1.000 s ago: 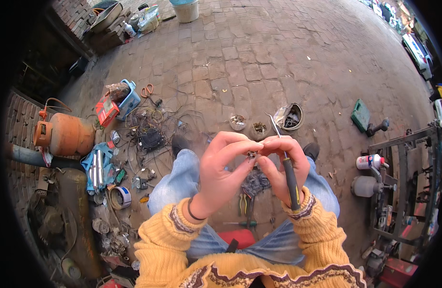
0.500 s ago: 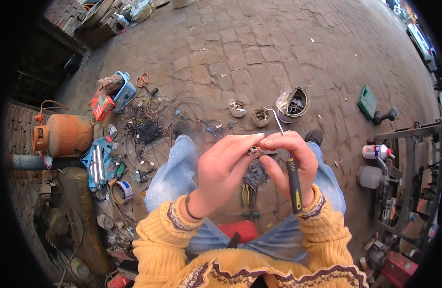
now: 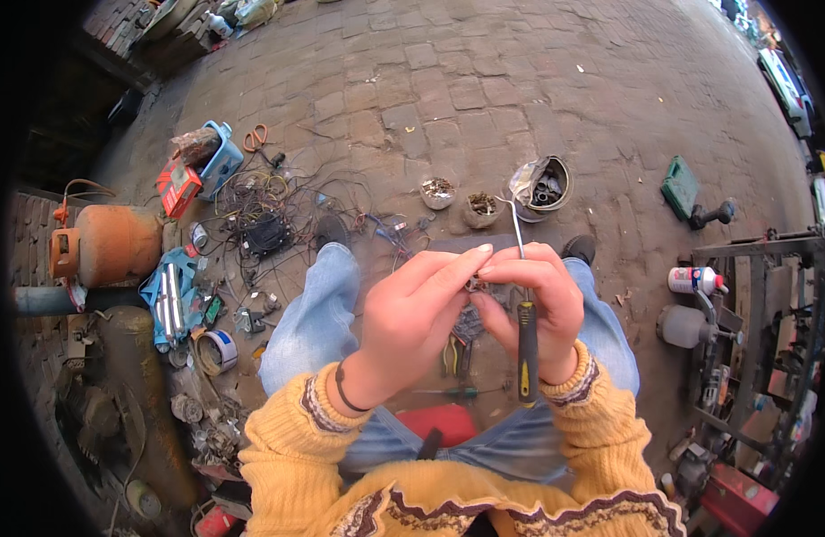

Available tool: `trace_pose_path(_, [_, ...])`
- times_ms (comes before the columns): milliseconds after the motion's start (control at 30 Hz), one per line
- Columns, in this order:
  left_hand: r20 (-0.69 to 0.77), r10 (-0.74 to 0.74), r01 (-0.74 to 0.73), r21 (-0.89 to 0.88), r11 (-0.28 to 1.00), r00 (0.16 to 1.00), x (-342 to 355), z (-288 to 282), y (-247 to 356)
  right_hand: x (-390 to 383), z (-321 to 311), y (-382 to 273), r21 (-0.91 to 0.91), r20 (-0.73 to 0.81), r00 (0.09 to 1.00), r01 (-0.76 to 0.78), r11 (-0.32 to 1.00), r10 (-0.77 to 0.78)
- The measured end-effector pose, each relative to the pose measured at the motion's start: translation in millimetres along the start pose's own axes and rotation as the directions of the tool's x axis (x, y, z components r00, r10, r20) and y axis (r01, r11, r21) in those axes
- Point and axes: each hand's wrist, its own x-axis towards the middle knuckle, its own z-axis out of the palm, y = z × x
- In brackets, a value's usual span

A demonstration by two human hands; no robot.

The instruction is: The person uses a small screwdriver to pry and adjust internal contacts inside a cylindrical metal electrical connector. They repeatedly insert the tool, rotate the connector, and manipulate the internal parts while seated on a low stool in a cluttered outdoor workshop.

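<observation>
My left hand (image 3: pixel 403 313) is closed in a pinch on a small metal part (image 3: pixel 472 284), mostly hidden by the fingers. Close against it, my right hand (image 3: pixel 554 291) has its fingertips at the same part. A hooked pick (image 3: pixel 528 353) with a black and yellow handle passes through the right hand's fingers, its bent metal tip pointing away from me and the handle hanging toward my lap. Below the hands, pliers (image 3: pixel 452 356) with yellow-green handles lie on the ground between my legs, near a screwdriver (image 3: pixel 461 392) with a green handle.
Beyond my hands stand two small tubs of metal bits (image 3: pixel 437 192) (image 3: pixel 481 210) and a larger can (image 3: pixel 548 185) of dark parts. Tangled wires (image 3: pixel 265 215) and an orange gas cylinder (image 3: pixel 117 244) are at left. A metal rack (image 3: pixel 743 331) stands at right.
The pick's handle has swung left and now hangs more upright. Both hands stay together at the small part, with the right fingers slightly shifted. The whole view has moved a little.
</observation>
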Motion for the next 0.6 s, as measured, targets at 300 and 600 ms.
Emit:
trace_pose_path(300, [0.102, -0.123, 0.127, -0.041, 0.991, 0.987, 3.7, 9.6, 1.9, 1.0, -3.7, 6.3, 0.185, -0.02, 0.996, -0.086, 0.979, 0.092])
trace_pose_path(600, [0.047, -0.367, 0.348, -0.446, 0.825, 0.929, -4.7, 8.5, -7.1, -2.5, -6.7, 9.9, 0.531, 0.076, 0.915, -0.373, 0.761, 0.396])
